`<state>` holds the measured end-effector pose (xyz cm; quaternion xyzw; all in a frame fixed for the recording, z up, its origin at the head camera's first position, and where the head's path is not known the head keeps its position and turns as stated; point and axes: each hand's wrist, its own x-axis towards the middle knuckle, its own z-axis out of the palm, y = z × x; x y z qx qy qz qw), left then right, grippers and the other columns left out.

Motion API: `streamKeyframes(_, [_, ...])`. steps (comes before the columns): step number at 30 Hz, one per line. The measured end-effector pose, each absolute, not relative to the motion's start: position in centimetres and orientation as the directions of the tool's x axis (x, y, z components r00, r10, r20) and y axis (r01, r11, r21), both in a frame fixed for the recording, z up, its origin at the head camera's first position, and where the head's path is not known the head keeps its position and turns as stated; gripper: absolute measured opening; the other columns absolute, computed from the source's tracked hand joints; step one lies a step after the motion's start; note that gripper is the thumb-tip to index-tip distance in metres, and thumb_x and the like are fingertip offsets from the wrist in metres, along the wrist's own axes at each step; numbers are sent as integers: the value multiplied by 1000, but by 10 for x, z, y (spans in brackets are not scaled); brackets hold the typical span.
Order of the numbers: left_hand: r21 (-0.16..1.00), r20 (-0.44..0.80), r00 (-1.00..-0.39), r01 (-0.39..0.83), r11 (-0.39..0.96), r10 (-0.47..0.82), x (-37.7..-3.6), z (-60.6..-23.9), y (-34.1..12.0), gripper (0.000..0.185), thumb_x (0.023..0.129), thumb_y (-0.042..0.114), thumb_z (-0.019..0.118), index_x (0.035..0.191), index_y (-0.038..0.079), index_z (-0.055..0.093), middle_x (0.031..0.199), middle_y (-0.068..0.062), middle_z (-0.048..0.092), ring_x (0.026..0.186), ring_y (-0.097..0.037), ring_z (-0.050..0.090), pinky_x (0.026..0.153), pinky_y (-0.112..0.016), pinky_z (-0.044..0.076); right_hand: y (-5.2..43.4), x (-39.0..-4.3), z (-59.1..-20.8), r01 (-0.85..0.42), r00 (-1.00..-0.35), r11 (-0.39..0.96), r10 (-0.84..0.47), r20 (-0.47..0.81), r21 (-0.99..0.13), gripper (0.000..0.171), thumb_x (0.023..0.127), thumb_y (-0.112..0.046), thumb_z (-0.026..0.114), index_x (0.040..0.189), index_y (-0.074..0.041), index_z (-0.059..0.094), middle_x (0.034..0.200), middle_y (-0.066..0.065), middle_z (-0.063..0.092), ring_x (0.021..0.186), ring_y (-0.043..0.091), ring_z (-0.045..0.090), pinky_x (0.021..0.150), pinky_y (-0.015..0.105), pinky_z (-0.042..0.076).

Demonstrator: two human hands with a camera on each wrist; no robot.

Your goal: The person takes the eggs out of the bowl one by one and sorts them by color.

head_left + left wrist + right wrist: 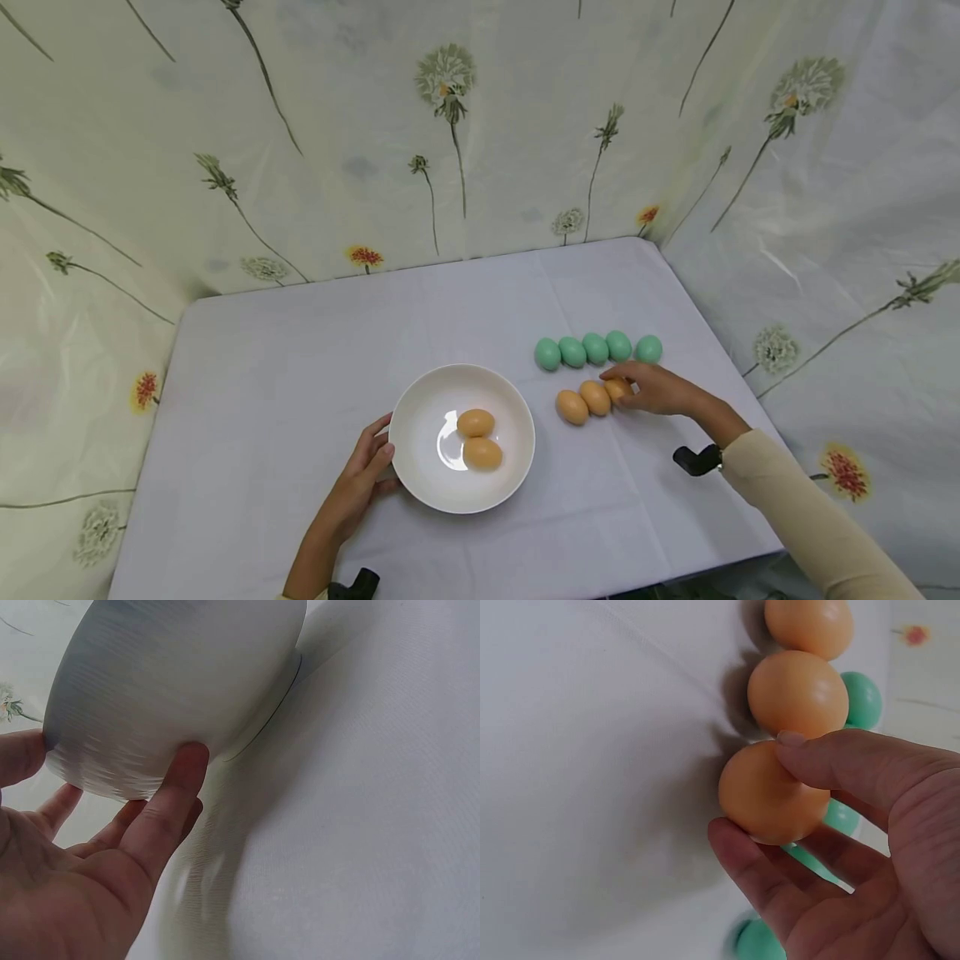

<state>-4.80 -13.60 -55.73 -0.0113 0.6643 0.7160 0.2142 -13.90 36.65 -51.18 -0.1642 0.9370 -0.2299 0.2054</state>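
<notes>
Step in hand: pick-up of rightmost orange egg [772, 793] from row of three beside white bowl [517, 417]. Egg pinched by right hand [660, 390]. Bowl steadied by spread left hand [360, 479]. Next: lift clear of neighbouring egg [799, 694], carry over rim.

5 green eggs [596, 349] in a row on white tablecloth [300, 367], floral backdrop [300, 125]
</notes>
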Motion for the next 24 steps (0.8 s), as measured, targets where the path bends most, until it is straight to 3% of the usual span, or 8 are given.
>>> streamKeyframes(6, [946, -306, -909, -325, -21, 284, -48, -557, -136, 48, 105, 31, 50, 150, 36, 34, 150, -11, 44, 129, -33, 51, 90, -44, 55, 367, -139, -511, -212, -857, 847, -401, -324, -488, 46, 92, -14, 71, 135, -3, 60, 138, 20, 58, 128, 41, 52, 104, 60, 43])
streamKeyframes(13, [946, -305, -907, -325, -21, 291, -49, -557, -136, 49, 105, 31, 50, 151, 36, 33, 151, -12, 43, 129, -32, 52, 91, -44, 55, 367, -139, -489, -124, -859, 856, -346, -378, -502, 57, 93, -25, 72, 143, -7, 52, 146, 21, 50, 126, 44, 54, 96, 58, 49])
streamKeyframes(24, [947, -297, -908, -319, -29, 296, -49, -558, -137, 49, 105, 30, 50, 151, 34, 33, 150, -12, 43, 130, -33, 50, 91, -46, 55, 335, -149, -445, -240, -832, 801, -461, -308, -549, 55, 94, -24, 71, 143, -7, 51, 144, 19, 52, 123, 40, 58, 91, 46, 56])
